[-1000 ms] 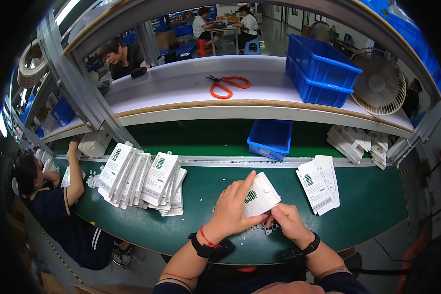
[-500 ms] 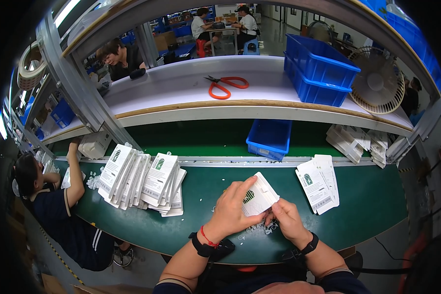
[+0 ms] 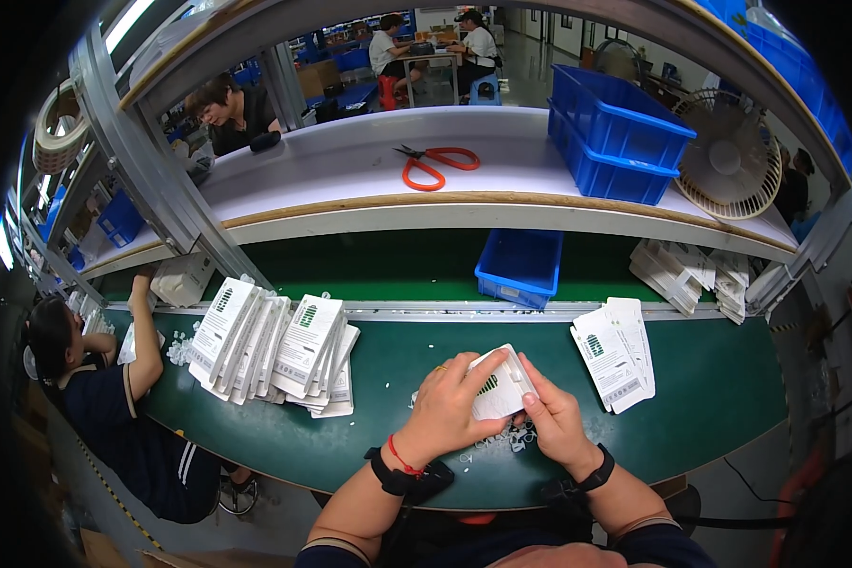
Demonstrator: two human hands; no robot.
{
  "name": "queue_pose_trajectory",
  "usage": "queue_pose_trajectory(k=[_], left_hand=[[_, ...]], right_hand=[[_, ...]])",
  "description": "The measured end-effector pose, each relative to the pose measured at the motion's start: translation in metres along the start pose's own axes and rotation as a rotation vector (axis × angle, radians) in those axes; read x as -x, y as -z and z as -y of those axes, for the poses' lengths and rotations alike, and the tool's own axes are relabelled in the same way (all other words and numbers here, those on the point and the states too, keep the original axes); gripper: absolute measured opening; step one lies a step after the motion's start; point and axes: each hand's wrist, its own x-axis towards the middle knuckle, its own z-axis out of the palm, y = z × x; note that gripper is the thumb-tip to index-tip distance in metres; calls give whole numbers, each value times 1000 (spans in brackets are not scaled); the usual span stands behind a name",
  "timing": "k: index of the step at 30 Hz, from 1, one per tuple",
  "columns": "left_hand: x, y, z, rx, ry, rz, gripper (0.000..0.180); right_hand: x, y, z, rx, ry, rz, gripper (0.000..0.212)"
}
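Observation:
A white flat box with a green print (image 3: 504, 396) is held between both hands over the green table. My left hand (image 3: 448, 402) grips it from the left, fingers over its top side and thumb along the near edge. My right hand (image 3: 554, 417) closes on its right side, thumb on the near right edge. Beneath the hands lie small clear plastic hooks (image 3: 513, 437), partly hidden. Two similar white boxes (image 3: 613, 358) lie overlapped to the right. On the left stand leaning rows of the same boxes (image 3: 310, 339).
Beyond the table's metal strip sits a blue bin (image 3: 519, 265). The shelf above carries red-handled scissors (image 3: 437, 166), stacked blue bins (image 3: 618, 142) and a fan (image 3: 726, 156). More white packages (image 3: 672, 275) lie at the back right. A co-worker (image 3: 128, 407) sits at the left.
The box has turned a little and shifted slightly in my hands. My right hand has moved up along its right edge, while my left hand keeps its grip.

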Motion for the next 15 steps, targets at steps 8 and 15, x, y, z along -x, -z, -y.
queue_pose_trajectory(k=[8,15], left_hand=[[0,1,-1,6,34,7,81],[0,4,-1,-109,-14,44,81]], right_hand=[[-7,3,5,488,366,-21,46],[-11,13,18,604,422,86,51]])
